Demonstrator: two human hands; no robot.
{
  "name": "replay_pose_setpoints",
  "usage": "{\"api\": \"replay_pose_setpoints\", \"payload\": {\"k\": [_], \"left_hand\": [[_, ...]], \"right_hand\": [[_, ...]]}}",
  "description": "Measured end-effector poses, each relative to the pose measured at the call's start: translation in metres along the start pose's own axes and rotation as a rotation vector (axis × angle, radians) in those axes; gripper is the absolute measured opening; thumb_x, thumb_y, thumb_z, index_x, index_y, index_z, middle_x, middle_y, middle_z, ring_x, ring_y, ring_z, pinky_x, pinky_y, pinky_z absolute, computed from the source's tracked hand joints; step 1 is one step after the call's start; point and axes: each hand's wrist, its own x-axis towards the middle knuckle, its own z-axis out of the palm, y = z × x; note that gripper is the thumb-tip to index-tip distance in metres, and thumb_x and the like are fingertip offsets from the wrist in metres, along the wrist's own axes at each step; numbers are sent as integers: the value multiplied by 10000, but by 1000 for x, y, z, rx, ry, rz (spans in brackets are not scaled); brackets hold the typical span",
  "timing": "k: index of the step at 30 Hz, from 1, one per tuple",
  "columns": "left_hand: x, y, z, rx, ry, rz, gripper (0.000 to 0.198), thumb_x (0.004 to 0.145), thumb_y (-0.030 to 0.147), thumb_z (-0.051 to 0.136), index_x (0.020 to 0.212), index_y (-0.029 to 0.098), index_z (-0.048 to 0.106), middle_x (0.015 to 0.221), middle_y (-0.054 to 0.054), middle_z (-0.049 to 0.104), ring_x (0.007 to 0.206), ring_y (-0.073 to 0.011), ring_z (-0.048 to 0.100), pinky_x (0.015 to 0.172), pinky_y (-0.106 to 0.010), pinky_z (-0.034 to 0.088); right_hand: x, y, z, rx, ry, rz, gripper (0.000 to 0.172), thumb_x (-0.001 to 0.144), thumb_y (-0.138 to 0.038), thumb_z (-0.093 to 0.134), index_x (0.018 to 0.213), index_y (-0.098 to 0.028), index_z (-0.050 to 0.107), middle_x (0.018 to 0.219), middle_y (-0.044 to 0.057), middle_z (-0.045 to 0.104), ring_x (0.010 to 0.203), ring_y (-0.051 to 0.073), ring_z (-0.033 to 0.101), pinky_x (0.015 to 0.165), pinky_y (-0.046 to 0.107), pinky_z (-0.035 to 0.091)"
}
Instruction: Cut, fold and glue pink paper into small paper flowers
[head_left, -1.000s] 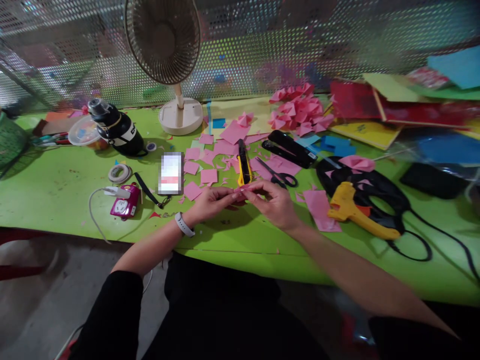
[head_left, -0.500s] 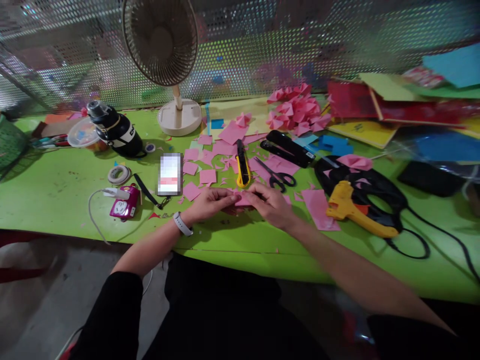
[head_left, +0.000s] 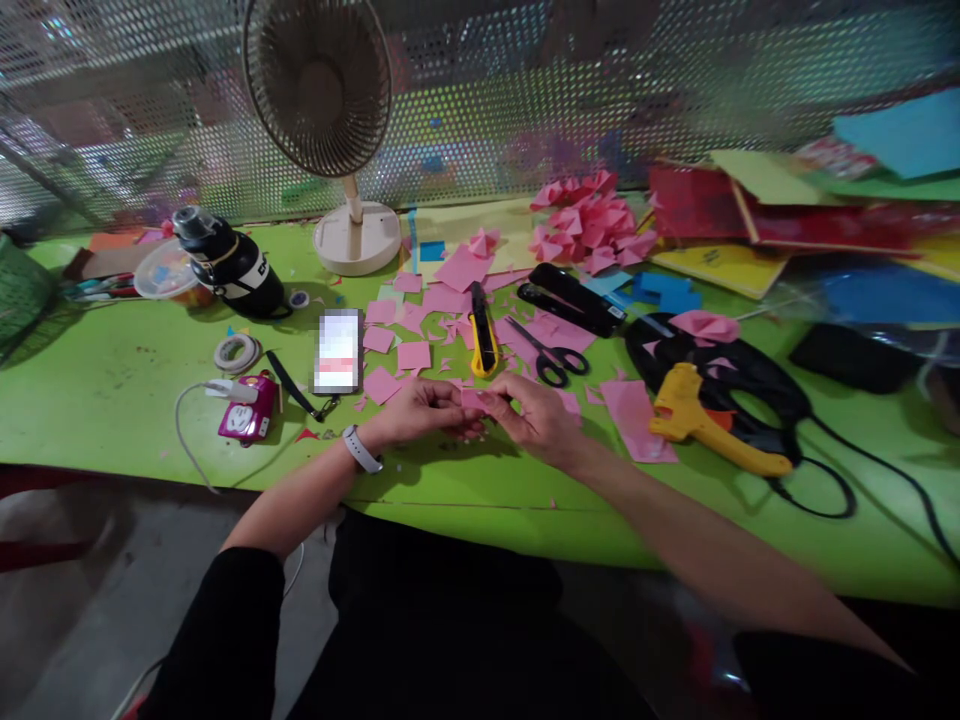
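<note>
Between my two hands, just above the front of the green table, is a small folded piece of pink paper (head_left: 474, 398). My right hand (head_left: 536, 415) pinches it between thumb and fingers. My left hand (head_left: 421, 410), with a white band on its wrist, has its fingers curled at the paper's left edge; its fingertips partly show below. A yellow utility knife (head_left: 484, 345) lies just beyond the hands, with black scissors (head_left: 553, 358) to its right. Several pink paper squares (head_left: 414, 355) and scraps are spread around them.
Behind stand a fan (head_left: 356, 240), a black bottle (head_left: 238, 268) and a heap of folded pink paper shapes (head_left: 589, 225). A phone (head_left: 337, 350) and a purple power adapter (head_left: 247, 412) lie left. Right are a black stapler (head_left: 571, 300) and a yellow glue gun (head_left: 705, 425) with its cord.
The fingers of my left hand have loosened and drawn slightly left, so more of the pink paper shows. My right hand still pinches it. The view has shifted slightly.
</note>
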Motion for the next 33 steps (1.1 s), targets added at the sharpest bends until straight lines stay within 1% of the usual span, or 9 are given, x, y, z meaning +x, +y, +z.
{"api": "replay_pose_setpoints", "payload": {"k": [4,7,10,13,18,22,25,28,33], "left_hand": [[0,1,-1,-10,22,29,447,659,455,900,855,98,715,786,-70,772,729,-145,746,743,-267,614],[1,2,-2,-15,22,37,427,675,450,892,841,100,713,782,-69,767,727,-144,745,725,-253,610],[1,2,-3,-8,-4,41,407,695,438,885,857,101,725,797,-82,773,728,-145,748,709,-247,609],[1,2,-4,20,-52,34,378,707,417,881,858,101,739,809,-94,777,732,-150,751,705,-253,612],[0,0,-5,51,-85,26,344,723,395,873,852,104,742,842,-111,782,747,-157,756,700,-253,612],[0,1,-5,100,-39,56,362,740,413,858,914,114,751,908,-129,789,766,-178,765,652,-251,611],[-1,3,-4,102,4,83,349,749,406,855,860,97,737,848,-126,782,749,-179,764,672,-263,617],[-2,4,-2,99,2,80,331,754,391,854,834,98,719,824,-114,779,741,-162,760,711,-271,621],[-3,5,-1,118,18,95,393,726,443,860,873,107,718,857,-107,783,753,-154,757,622,-212,583]], "right_hand": [[0,-1,-1,-23,-83,45,408,1024,-526,467,752,-225,507,615,-16,522,521,124,457,510,276,343],[0,-3,-1,-7,-122,78,430,1035,-533,426,756,-220,520,623,-5,552,536,129,486,528,279,362],[1,-4,-1,29,-148,116,443,1026,-560,420,786,-214,555,649,3,576,567,137,506,550,283,379],[2,-5,-3,64,-171,157,457,995,-591,473,758,-212,569,608,-16,535,538,126,464,520,277,348],[2,-9,-4,135,-133,165,467,983,-574,505,689,-214,545,580,-27,502,513,113,450,496,264,337],[0,-11,-3,186,-84,187,448,982,-540,520,677,-213,548,588,-22,513,528,117,469,504,265,357],[-2,-8,-1,225,-71,224,446,967,-543,541,664,-215,539,584,-21,526,525,122,488,499,268,373],[-1,-7,2,269,-68,234,465,953,-563,549,641,-221,505,568,-24,523,505,123,492,481,269,381],[2,-9,-1,195,-99,178,500,946,-602,543,623,-221,521,561,-21,527,506,122,489,484,273,379]]}}
